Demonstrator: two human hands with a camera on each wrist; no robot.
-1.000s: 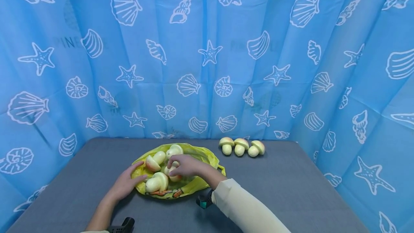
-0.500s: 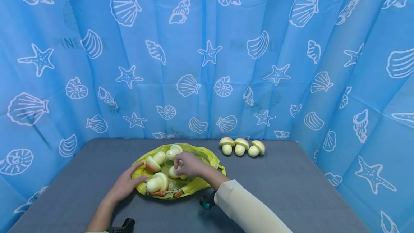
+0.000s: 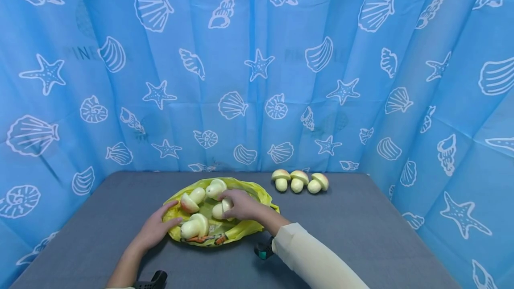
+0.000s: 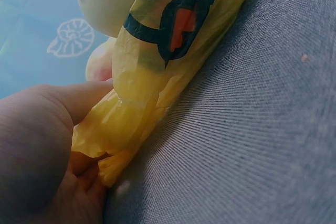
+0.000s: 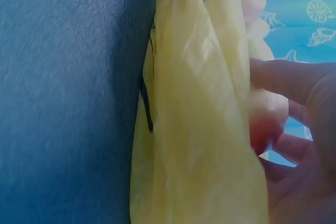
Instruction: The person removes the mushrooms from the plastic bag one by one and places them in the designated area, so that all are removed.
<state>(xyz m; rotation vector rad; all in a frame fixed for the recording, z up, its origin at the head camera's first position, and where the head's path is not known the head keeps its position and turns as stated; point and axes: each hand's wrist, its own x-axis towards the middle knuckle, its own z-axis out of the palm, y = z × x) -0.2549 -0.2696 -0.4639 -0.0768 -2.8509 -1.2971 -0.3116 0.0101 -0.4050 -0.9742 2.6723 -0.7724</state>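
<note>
A yellow plastic bag (image 3: 241, 235) lies with its mouth wide open on the grey table. My right hand (image 3: 245, 206) reaches over its right rim and holds a toy mushroom (image 3: 218, 211) inside, stem towards the left. In the right wrist view, fingers surround its reddish cap (image 5: 266, 129); film hides part of it. Three more pale mushrooms lie in the bag: one at the back (image 3: 217, 188), one left (image 3: 192, 200), one in front (image 3: 194, 226). At the left rim my left hand (image 3: 158, 225) holds the edge, film bunched between thumb and fingers in the left wrist view.
Three toy mushrooms stand in a row near the table's back edge: left (image 3: 281, 180), middle (image 3: 298, 182) and right (image 3: 318, 183). Behind the grey table (image 3: 341, 235) hangs a blue curtain (image 3: 257, 101) with white shell prints, which continues along both sides.
My right hand has shifted slightly right within the bag, and the mushroom at its fingers has turned, its stem now facing left. The left hand stays at the rim.
</note>
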